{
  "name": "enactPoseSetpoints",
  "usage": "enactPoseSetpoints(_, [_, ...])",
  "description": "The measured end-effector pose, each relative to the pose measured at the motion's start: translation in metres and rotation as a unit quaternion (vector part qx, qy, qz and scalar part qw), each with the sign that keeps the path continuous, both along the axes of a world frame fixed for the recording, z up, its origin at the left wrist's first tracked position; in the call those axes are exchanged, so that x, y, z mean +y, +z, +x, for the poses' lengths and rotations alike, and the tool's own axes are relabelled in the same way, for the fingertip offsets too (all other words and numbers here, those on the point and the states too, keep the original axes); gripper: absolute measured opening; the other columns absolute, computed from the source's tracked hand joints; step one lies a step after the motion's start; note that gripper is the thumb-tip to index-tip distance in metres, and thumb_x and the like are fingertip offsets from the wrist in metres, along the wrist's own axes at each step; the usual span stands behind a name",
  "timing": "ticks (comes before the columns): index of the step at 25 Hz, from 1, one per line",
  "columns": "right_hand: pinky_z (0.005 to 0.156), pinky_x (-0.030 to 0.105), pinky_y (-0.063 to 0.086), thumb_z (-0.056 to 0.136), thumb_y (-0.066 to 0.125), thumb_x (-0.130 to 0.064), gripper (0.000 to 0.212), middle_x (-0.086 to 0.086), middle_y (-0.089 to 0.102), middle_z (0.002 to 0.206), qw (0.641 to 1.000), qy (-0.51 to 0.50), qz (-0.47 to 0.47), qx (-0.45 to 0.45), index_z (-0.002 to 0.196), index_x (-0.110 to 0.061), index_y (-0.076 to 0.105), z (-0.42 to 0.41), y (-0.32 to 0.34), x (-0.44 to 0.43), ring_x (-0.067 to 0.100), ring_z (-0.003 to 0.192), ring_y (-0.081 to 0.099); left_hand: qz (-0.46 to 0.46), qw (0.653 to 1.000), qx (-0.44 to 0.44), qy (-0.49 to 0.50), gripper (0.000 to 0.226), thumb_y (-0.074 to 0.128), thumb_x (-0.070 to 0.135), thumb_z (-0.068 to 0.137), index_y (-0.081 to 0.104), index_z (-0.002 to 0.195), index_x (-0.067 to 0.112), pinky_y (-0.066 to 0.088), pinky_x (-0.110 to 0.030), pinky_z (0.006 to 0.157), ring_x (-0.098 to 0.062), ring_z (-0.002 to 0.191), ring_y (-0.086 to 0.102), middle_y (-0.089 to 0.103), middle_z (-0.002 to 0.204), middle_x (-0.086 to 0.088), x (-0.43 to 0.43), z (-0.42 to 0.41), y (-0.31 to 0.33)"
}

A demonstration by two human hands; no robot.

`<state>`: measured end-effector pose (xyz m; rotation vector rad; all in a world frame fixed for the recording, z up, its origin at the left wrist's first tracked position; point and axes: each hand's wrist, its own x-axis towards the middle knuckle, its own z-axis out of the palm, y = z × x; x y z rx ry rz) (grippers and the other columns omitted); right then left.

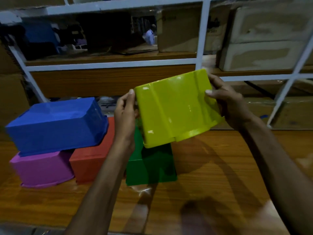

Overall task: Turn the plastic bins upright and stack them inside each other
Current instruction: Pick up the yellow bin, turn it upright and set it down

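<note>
A yellow-green bin [176,109] hangs in the air above the table, tilted, its base facing me. My left hand [125,116] grips its left end and my right hand [227,102] grips its right end. Beneath it a dark green bin [152,167] sits upside down on the wooden table [220,175]. To the left, a red bin [91,161] and a purple bin [42,168] also lie upside down side by side. A blue bin [55,124] rests upside down on top of those two.
A white metal shelf rack [111,65] stands right behind the table, holding cardboard boxes [264,39]. More boxes [288,112] sit low at the right behind the table edge. A person [149,37] is visible far off through the shelf.
</note>
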<state>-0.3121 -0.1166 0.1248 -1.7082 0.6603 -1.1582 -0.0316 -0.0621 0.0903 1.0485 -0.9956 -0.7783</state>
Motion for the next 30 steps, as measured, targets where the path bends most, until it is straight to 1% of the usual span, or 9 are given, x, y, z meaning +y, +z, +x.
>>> enactPoseSetpoints(5, [0.117, 0.050, 0.037, 0.077, 0.059, -0.012, 0.100, -0.001, 0.025, 0.168, 0.991, 0.106, -0.040, 0.065, 0.164, -0.026, 0.012, -0.037, -0.001, 0.063, 0.024, 0.153, 0.030, 0.037, 0.991, 0.068, -0.108, 0.042, 0.053, 0.052, 0.099, 0.061, 0.117, 0.015, 0.056, -0.052, 0.090, -0.030, 0.094, 0.066, 0.065, 0.101, -0.011, -0.001, -0.014, 0.024])
enactPoseSetpoints(9, [0.125, 0.039, 0.026, 0.071, 0.087, -0.008, 0.132, -0.017, 0.006, 0.171, 0.974, 0.032, -0.078, 0.212, 0.163, -0.039, -0.003, -0.069, -0.013, 0.099, 0.009, 0.157, 0.013, 0.080, 0.969, 0.095, -0.215, 0.052, 0.043, 0.034, 0.106, 0.078, 0.071, 0.019, 0.059, -0.026, 0.054, -0.012, 0.060, 0.073, 0.073, 0.065, 0.003, -0.004, -0.032, 0.028])
enactPoseSetpoints(12, [0.116, 0.031, 0.040, 0.089, 0.074, -0.011, 0.109, -0.022, 0.009, 0.169, 0.965, -0.120, -0.120, 0.201, 0.161, -0.045, 0.000, -0.075, -0.026, 0.113, 0.003, 0.152, 0.025, 0.095, 0.960, 0.109, -0.238, 0.033, 0.048, 0.034, 0.105, 0.070, 0.085, 0.020, 0.059, -0.027, 0.055, -0.013, 0.059, 0.072, 0.073, 0.066, 0.004, -0.003, -0.062, 0.023])
enactPoseSetpoints(15, [0.115, 0.021, 0.037, 0.096, 0.049, 0.009, 0.082, -0.011, 0.029, 0.165, 0.960, -0.243, -0.125, 0.062, 0.164, -0.027, 0.019, -0.089, -0.030, 0.109, -0.001, 0.148, 0.033, 0.073, 0.953, 0.119, -0.269, 0.052, 0.047, 0.050, 0.103, 0.069, 0.118, 0.005, 0.056, -0.033, 0.085, -0.024, 0.095, 0.070, 0.072, 0.104, -0.010, 0.000, -0.096, 0.018])
enactPoseSetpoints(18, [0.102, 0.033, 0.053, 0.097, 0.040, 0.014, 0.062, 0.000, 0.060, 0.140, 0.938, -0.321, -0.025, -0.126, 0.152, -0.014, 0.047, -0.137, -0.029, 0.098, 0.013, 0.128, 0.058, -0.006, 0.957, -0.006, -0.289, 0.071, 0.026, 0.067, 0.101, 0.066, 0.129, 0.015, 0.051, -0.030, 0.095, -0.015, 0.113, 0.066, 0.068, 0.128, -0.011, 0.015, -0.142, 0.007])
enactPoseSetpoints(21, [0.074, 0.040, 0.053, 0.092, 0.037, 0.017, 0.039, 0.018, 0.064, 0.101, 0.896, -0.351, 0.110, -0.249, 0.119, 0.005, 0.063, -0.202, -0.041, 0.079, 0.027, 0.086, 0.065, -0.060, 0.950, -0.238, -0.194, 0.061, 0.048, 0.066, 0.094, 0.051, 0.146, 0.035, 0.054, -0.034, 0.097, -0.012, 0.129, 0.057, 0.055, 0.149, 0.001, 0.035, -0.191, -0.011])
enactPoseSetpoints(25, [0.102, 0.050, 0.052, 0.102, 0.039, 0.006, 0.042, 0.022, 0.058, 0.140, 0.855, -0.275, 0.276, -0.341, 0.139, -0.005, 0.055, -0.266, -0.069, 0.065, 0.039, 0.119, 0.061, -0.169, 0.836, -0.521, -0.021, 0.061, 0.061, 0.033, 0.099, 0.038, 0.156, 0.030, 0.052, -0.039, 0.103, -0.017, 0.138, 0.051, 0.044, 0.158, 0.005, 0.058, -0.243, -0.036])
enactPoseSetpoints(28, [0.098, 0.044, 0.056, 0.102, 0.042, 0.003, 0.047, 0.018, 0.058, 0.143, 0.860, -0.218, 0.305, -0.348, 0.148, -0.005, 0.049, -0.276, -0.082, 0.067, 0.034, 0.123, 0.061, -0.142, 0.834, -0.532, 0.041, 0.058, 0.057, 0.020, 0.101, 0.040, 0.156, 0.027, 0.060, -0.039, 0.086, -0.022, 0.115, 0.067, 0.059, 0.145, -0.002, 0.068, -0.272, -0.042])
enactPoseSetpoints(30, [0.088, 0.040, 0.059, 0.097, 0.049, 0.006, 0.050, 0.014, 0.063, 0.137, 0.893, -0.228, 0.274, -0.276, 0.145, -0.007, 0.051, -0.273, -0.087, 0.083, 0.035, 0.120, 0.062, -0.095, 0.867, -0.482, 0.083, 0.046, 0.054, 0.018, 0.102, 0.052, 0.147, 0.028, 0.056, -0.028, 0.058, -0.008, 0.073, 0.069, 0.075, 0.099, -0.001, 0.074, -0.281, -0.041])
